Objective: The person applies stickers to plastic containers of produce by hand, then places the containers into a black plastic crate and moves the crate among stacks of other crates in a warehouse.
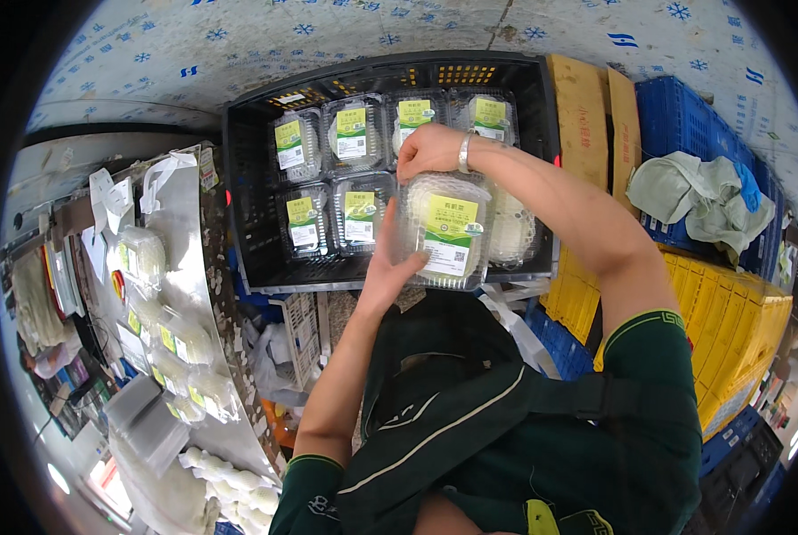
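Observation:
My left hand holds a clear plastic clamshell box by its left side, thumb over the front edge. Pale foam netting shows inside, and a green and white label lies on the lid. At the box's upper left corner is my right hand, its fingers curled down; whether they grip the box is hidden. Below is a black plastic crate with several similar boxes in two rows, among them one at the upper left and one in the lower row. My right forearm partly covers the boxes on the right.
Left of the crate stands a metal-topped table with more labelled clamshell boxes and foam nets. Cardboard boxes, blue crates bearing a crumpled cloth, and yellow crates are at the right. A printed panel wall rises behind.

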Motion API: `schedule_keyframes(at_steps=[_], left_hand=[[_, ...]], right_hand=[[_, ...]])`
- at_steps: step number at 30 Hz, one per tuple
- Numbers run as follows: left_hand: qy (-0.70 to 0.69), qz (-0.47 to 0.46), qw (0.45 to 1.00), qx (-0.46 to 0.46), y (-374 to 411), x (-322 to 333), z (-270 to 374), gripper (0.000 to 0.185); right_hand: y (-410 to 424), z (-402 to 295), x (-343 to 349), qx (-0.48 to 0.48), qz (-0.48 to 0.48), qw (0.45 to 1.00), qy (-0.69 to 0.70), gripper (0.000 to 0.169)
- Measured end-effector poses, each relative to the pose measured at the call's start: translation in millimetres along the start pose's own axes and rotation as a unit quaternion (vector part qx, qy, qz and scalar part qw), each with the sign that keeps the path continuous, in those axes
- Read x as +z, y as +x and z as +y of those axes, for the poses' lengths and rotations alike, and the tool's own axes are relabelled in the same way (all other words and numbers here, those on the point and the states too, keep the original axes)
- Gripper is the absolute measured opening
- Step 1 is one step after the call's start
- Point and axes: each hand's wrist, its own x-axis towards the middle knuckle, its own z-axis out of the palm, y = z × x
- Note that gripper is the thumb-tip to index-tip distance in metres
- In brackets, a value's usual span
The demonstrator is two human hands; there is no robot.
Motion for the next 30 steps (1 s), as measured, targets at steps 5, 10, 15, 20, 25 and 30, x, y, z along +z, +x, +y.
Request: schedule_keyframes(at_steps=[5,10,15,20,25,30], left_hand=[[-0.074,-0.008,0.995,-0.069,6.4,11.8,-9.6,0.086],[-0.163,-0.05,0.96,-0.223,33.0,-19.8,-22.5,0.081],[0.299,-0.195,0.916,-0.181,74.5,-56.9,-69.0,0.052],[0.673,-0.022,0.739,0.009,64.0,9.8,-114.4,0.039],[0.602,-0.041,0.796,0.054,17.2,13.6,-45.8,0.036],[0.358,0.354,0.851,0.146,-152.5,-97.7,44.0,0.05]], right_hand=[[8.3,28.5,0.4,0.046,-0.022,0.997,-0.051,0.022],[-40.4,90.3,-21.2,0.015,0.068,0.997,0.028,0.057],[-88.2,15.0,7.1,0.118,-0.005,0.966,-0.231,0.054],[-58.5,3.6,46.3,-0.217,0.201,0.853,-0.43,0.05],[-56.6,14.5,63.4,-0.178,0.17,0.891,-0.381,0.018],[-31.5,-3.2,73.4,-0.124,0.127,0.878,-0.444,0.037]])
